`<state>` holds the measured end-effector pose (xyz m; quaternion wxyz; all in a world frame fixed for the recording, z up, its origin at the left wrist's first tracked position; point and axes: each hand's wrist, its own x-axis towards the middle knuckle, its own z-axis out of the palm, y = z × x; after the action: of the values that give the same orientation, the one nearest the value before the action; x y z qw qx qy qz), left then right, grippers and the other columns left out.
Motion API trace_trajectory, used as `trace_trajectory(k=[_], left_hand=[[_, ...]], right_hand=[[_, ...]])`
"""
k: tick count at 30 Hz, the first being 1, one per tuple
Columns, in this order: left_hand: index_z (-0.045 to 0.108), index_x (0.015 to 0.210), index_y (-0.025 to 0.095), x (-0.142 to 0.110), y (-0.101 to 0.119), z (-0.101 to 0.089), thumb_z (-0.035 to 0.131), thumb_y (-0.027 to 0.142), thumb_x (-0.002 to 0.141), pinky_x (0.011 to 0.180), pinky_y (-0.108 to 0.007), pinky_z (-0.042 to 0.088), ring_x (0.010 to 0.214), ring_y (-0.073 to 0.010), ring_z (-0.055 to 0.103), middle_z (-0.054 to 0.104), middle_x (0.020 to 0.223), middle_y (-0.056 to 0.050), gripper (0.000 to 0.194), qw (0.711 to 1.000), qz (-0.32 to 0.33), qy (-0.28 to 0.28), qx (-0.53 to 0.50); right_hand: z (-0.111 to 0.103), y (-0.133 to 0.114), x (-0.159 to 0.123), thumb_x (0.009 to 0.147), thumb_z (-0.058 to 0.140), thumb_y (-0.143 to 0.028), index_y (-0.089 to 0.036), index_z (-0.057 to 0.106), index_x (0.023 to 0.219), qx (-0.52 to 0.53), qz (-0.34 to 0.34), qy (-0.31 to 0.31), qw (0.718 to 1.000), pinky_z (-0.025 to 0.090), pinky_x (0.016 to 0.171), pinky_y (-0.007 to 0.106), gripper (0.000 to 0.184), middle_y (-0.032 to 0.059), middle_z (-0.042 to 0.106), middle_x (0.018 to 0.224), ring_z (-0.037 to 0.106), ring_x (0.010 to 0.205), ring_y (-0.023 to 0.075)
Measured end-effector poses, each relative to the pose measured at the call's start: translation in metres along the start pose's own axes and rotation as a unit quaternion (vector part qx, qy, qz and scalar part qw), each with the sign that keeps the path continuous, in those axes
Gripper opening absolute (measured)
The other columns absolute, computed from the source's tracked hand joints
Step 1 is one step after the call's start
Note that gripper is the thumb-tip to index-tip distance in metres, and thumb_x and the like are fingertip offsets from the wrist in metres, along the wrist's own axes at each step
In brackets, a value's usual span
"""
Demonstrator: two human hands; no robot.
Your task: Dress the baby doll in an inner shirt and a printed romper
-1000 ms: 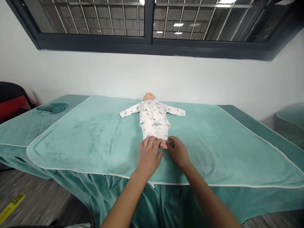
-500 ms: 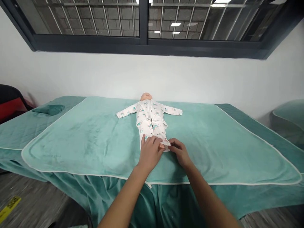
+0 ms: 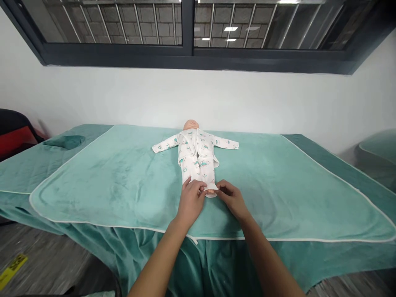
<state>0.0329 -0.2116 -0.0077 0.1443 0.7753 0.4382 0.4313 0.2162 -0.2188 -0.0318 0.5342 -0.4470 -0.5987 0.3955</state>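
Note:
A baby doll [image 3: 191,124] lies on its back on a light green blanket, head towards the wall, arms spread. It wears white printed baby clothes: a jacket [image 3: 204,143] and trousers [image 3: 205,168]. At the leg end on the right, my left hand [image 3: 192,200] pinches one side of the trouser cuff. My right hand [image 3: 232,199] pinches the cuff's other side. The cuff is stretched flat between them, and a bit of the doll's foot [image 3: 210,191] shows below it. My left hand hides the end of the other leg.
The light green blanket [image 3: 130,181] covers a bed with a darker green sheet [image 3: 198,268] hanging down in front. A face-hole opening [image 3: 64,142] is at the left end. Behind are a white wall [image 3: 148,95] and a dark window frame [image 3: 187,57]. A red and black chair [image 3: 15,138] stands left.
My left hand has shifted slightly left and its pinch now sits at the cuff's left edge. The cuff has been drawn straighter, while my right hand stays nearly in place.

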Motion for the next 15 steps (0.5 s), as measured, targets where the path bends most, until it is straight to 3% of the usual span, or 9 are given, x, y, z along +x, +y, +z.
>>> trace_trajectory(k=[6, 15], left_hand=[[0.06, 0.091, 0.022, -0.009, 0.005, -0.003, 0.056, 0.014, 0.088, 0.091, -0.04, 0.05, 0.084, -0.0175, 0.06, 0.063, 0.082, -0.001, 0.009, 0.999, -0.007, 0.042, -0.02], [0.061, 0.093, 0.02, -0.021, 0.008, -0.005, 0.053, 0.014, 0.093, 0.082, -0.036, 0.048, 0.091, -0.02, 0.059, 0.067, 0.092, -0.004, 0.011, 0.998, 0.021, 0.057, 0.017]], right_hand=[[-0.002, -0.001, -0.002, 0.084, 0.063, -0.036, -0.022, 0.061, 0.081, -0.01, -0.011, -0.005, 1.0, 0.041, 0.07, 0.028, 0.015, 0.0004, 0.055, 0.08, 0.051, 0.076, 0.0171], [-0.002, 0.001, -0.003, 0.078, 0.058, -0.021, -0.02, 0.051, 0.069, -0.044, -0.048, -0.039, 0.997, 0.035, 0.066, 0.029, 0.011, -0.002, 0.048, 0.072, 0.046, 0.07, 0.0155]])
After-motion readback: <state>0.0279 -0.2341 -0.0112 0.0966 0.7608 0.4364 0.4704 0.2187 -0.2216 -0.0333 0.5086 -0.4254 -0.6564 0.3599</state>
